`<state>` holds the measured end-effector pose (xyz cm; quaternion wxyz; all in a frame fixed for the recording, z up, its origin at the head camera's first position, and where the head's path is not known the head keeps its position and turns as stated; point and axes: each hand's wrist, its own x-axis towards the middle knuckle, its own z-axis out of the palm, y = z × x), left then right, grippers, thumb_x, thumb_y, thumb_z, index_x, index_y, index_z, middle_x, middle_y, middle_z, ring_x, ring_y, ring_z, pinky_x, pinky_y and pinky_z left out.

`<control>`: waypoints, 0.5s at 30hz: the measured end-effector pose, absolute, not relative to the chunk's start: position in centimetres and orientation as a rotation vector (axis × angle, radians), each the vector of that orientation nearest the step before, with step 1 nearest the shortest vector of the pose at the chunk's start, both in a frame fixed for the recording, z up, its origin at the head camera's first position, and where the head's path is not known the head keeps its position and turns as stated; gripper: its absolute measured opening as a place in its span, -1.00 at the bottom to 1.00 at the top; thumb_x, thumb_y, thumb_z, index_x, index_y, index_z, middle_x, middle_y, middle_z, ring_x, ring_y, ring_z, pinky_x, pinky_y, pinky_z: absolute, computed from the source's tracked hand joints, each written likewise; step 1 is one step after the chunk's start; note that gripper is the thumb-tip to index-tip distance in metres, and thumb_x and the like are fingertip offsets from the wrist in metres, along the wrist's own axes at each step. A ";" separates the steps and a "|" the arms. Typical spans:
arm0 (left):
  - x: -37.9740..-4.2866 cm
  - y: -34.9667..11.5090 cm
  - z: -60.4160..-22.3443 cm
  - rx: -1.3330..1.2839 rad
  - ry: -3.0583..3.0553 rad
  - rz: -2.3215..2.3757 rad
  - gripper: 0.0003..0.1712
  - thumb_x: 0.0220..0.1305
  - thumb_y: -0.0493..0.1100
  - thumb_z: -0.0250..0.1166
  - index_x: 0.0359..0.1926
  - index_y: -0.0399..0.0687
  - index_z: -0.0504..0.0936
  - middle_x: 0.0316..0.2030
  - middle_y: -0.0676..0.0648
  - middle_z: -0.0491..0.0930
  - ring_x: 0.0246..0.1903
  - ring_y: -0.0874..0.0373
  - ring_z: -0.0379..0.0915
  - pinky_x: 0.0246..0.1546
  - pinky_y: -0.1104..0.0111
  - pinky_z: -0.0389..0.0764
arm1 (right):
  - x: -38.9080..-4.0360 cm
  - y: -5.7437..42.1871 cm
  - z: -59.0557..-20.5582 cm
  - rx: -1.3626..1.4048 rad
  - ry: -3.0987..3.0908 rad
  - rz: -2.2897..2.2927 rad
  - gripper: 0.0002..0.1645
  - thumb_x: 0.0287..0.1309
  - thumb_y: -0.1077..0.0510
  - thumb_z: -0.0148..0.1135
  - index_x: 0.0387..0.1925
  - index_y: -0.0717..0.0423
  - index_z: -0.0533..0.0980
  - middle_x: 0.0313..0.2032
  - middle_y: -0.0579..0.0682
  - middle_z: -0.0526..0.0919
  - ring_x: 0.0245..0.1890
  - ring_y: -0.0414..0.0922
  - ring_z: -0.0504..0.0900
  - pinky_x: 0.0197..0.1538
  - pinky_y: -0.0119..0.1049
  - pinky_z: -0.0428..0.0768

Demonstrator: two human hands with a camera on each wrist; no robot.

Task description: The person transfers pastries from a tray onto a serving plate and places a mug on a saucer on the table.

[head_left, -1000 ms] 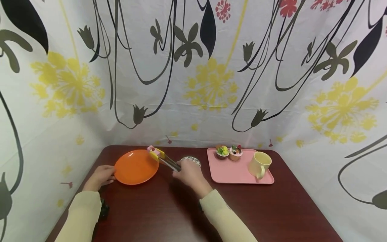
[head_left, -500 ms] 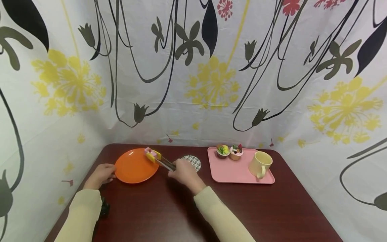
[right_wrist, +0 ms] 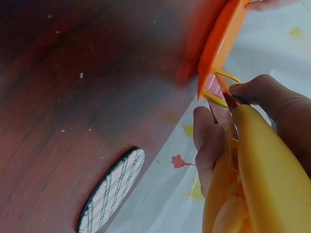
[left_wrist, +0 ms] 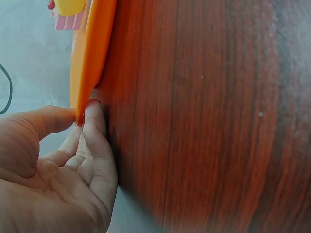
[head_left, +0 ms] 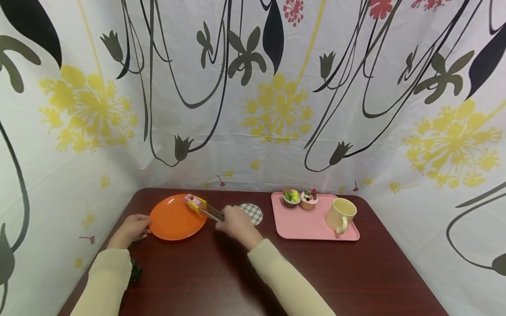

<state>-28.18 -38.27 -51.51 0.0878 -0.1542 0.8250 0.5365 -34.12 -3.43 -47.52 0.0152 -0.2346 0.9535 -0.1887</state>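
In the head view my left hand [head_left: 132, 229] pinches the left rim of an orange plate [head_left: 174, 221]; the left wrist view has the thumb above the rim and fingers beneath. My right hand [head_left: 238, 224] grips a pair of tongs [head_left: 215, 214] with yellow tips and metal arms. Between the tips is a small pink piece of toy cake [head_left: 190, 199] with a red dot on top, over the plate's far right part. The right wrist view shows the yellow tong handles [right_wrist: 262, 160] in the palm. Whether the cake touches the plate I cannot tell.
A round checked coaster [head_left: 253, 213] lies just beyond my right hand. Farther right, a pink tray [head_left: 298, 226] bears two toy cupcakes [head_left: 300, 199] and a cream mug [head_left: 340, 215]. Patterned cloth [head_left: 221, 166] hangs behind the dark wooden table [head_left: 197, 276].
My right hand has moved left with the tongs, carrying the pink cake farther over the plate. More of the coaster shows. The left hand stays at the plate's rim.
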 end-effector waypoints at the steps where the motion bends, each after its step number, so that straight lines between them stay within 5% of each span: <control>1: -28.2 -38.3 -51.6 -0.460 2.453 1.599 -0.32 0.61 -0.16 0.03 0.47 -0.67 0.24 -0.12 -0.17 0.65 -0.31 0.23 0.59 -0.28 0.43 0.70 | -34.2 -3.5 -47.5 -0.733 2.966 -0.582 -0.72 0.12 -0.04 0.56 -0.48 0.00 0.63 -0.58 -0.11 0.57 -0.57 -0.12 0.48 -0.48 -0.29 0.43; 15: -28.3 -38.4 -51.9 -0.459 2.461 1.592 -0.33 0.57 -0.17 0.07 0.45 -0.67 0.27 -0.29 -0.04 0.66 -0.37 0.25 0.58 -0.32 0.45 0.67 | -34.7 -4.3 -47.3 -0.734 2.938 -0.563 -0.72 0.16 -0.03 0.53 -0.47 0.01 0.62 -0.57 -0.10 0.59 -0.61 -0.11 0.46 -0.53 -0.26 0.42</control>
